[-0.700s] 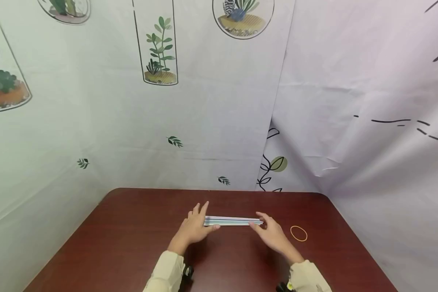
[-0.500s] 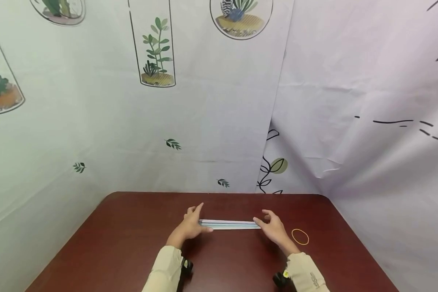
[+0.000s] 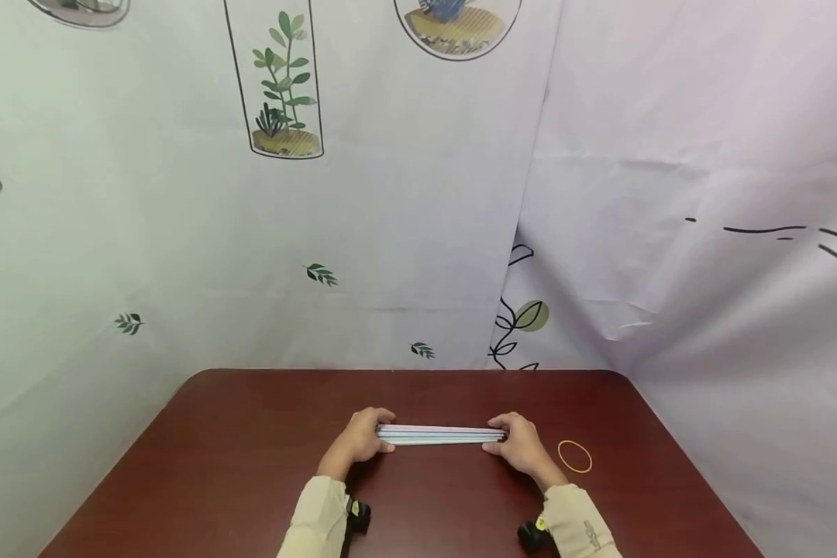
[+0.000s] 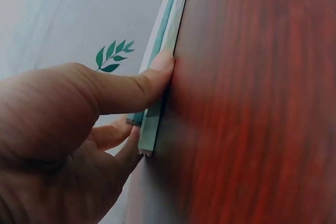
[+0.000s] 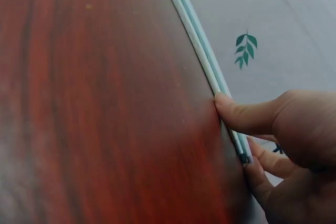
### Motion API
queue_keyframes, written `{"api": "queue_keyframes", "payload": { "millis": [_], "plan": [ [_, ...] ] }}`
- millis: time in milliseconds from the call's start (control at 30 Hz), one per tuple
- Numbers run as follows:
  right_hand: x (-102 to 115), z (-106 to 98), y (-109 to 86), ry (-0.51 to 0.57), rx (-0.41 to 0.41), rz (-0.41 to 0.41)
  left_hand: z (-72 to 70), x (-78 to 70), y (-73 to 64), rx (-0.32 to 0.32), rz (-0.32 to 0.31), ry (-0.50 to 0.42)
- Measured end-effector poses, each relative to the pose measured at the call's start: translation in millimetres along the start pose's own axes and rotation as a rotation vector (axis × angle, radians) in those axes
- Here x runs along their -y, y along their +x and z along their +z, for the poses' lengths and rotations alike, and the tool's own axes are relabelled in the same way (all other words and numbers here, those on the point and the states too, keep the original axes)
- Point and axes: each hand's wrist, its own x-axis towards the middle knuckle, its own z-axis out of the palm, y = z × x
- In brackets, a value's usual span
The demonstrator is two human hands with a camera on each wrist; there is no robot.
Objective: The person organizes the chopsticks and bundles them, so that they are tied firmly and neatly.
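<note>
Several long thin sticks (image 3: pixel 439 435) in pastel white, pink, blue and pale green lie side by side as a bundle on the dark red-brown table. Their exact kind is not clear. At the bundle's left end my left hand (image 3: pixel 363 435) pinches it, thumb on the near side and fingers around the far side and end. The left wrist view shows the thumb (image 4: pixel 142 85) pressing a pale green stick (image 4: pixel 152 124). My right hand (image 3: pixel 523 443) pinches the other end the same way; in the right wrist view, fingertips touch the sticks' ends (image 5: pixel 244 156).
A yellow rubber band (image 3: pixel 575 456) lies on the table (image 3: pixel 439 511) to the right of my right hand. Behind the table's far edge hangs a pale cloth (image 3: pixel 404 232) with printed plants. Dark wrist cameras (image 3: pixel 358 515) sit at both cuffs.
Both hands have closed from spread fingers into a pinch on the ends of the sticks. The bundle has shifted slightly left and then back right. The head view has tilted and turned a little.
</note>
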Motion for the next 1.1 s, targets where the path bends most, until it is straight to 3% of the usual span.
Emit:
{"api": "queue_keyframes", "payload": {
  "millis": [200,533,800,1100],
  "plan": [
    [-4,-1,1.9,-0.046,0.057,-0.082,-6.2,-8.4,-0.7,0.061,0.007,0.014],
    [-8,-1,-1.5,-0.123,0.166,-0.172,-0.4,-9.1,-6.0,0.121,0.009,0.033],
    [-4,-3,-2.8,-0.159,0.208,-0.227,-2.2,-12.3,-9.3,0.136,-0.008,0.071],
    [-2,-6,-4.6,-0.278,0.274,-0.271,-4.6,-12.5,-10.0,0.135,0.034,0.139]
  ]
}}
